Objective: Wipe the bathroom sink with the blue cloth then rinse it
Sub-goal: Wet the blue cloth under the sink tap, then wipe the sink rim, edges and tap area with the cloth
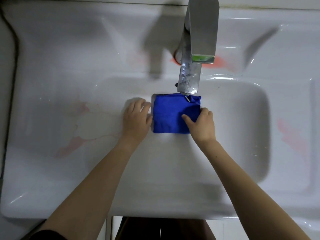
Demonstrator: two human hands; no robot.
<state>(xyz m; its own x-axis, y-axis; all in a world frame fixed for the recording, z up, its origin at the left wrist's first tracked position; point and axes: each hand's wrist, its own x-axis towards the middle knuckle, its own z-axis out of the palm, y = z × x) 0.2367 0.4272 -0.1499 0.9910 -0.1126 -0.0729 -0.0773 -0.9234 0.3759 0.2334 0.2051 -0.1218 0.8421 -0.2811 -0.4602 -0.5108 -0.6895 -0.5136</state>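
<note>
The folded blue cloth [174, 115] lay in the white sink [242, 118] under the faucet [192, 73]. The right hand [201, 124] pinched its right edge; the left hand [136, 117] rested loosely curled against its left edge, gripping nothing.

The tap [195, 49] is the one tall obstacle, its spout reaching out over the far middle of the basin [242, 135]. Under the spout tip lies the cloth [169, 115], with a hand on each side of it. Left and right of the tap the sink deck is bare. Nearer than the tap, the basin floor lies open apart from two forearms.
</note>
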